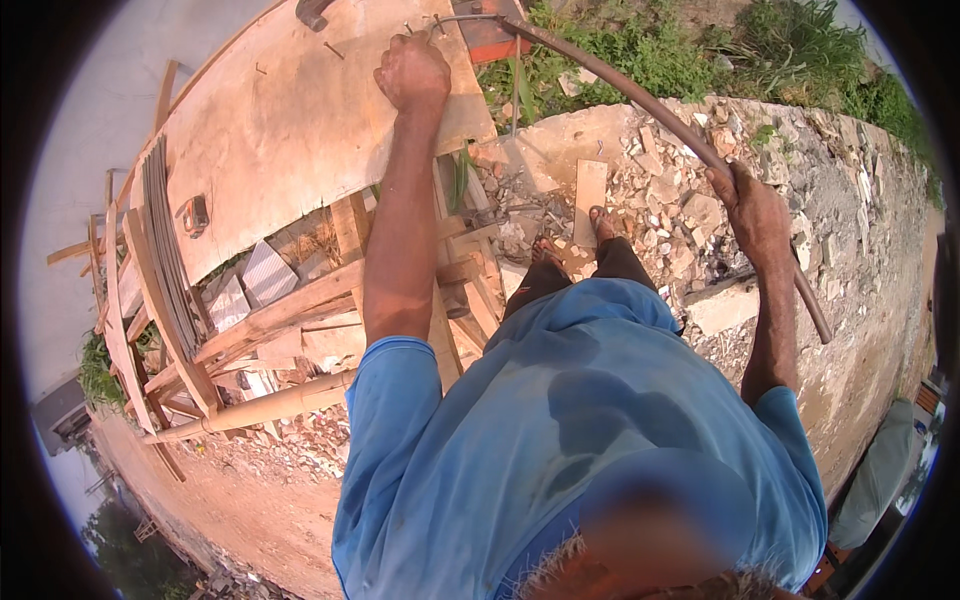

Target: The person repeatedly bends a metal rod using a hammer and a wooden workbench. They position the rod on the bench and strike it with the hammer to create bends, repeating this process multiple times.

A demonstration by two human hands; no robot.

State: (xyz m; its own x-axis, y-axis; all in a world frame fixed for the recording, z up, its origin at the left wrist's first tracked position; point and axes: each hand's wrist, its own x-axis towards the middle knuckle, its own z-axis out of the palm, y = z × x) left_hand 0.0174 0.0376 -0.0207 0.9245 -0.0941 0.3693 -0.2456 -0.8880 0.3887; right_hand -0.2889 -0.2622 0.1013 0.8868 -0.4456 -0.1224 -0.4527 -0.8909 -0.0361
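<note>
My left hand [412, 72] is closed in a fist on the far edge of a wide plywood bench top [270, 130], at the end of a thin steel rod [470, 18] that lies among nails there. My right hand [752, 208] grips a long rusty pipe [640, 98] that runs from the bench's far edge down past my right side. The pipe's far end meets the thin rod near an orange part [490, 40]. My feet in sandals [572, 240] stand on rubble below.
A bundle of thin steel rods [165, 250] and a small metal piece [195, 215] lie on the bench's left side. Timber offcuts and a pale pole [270, 405] sit under the bench. Broken concrete and brick rubble [680, 200] cover the ground, with green weeds [640, 50] beyond.
</note>
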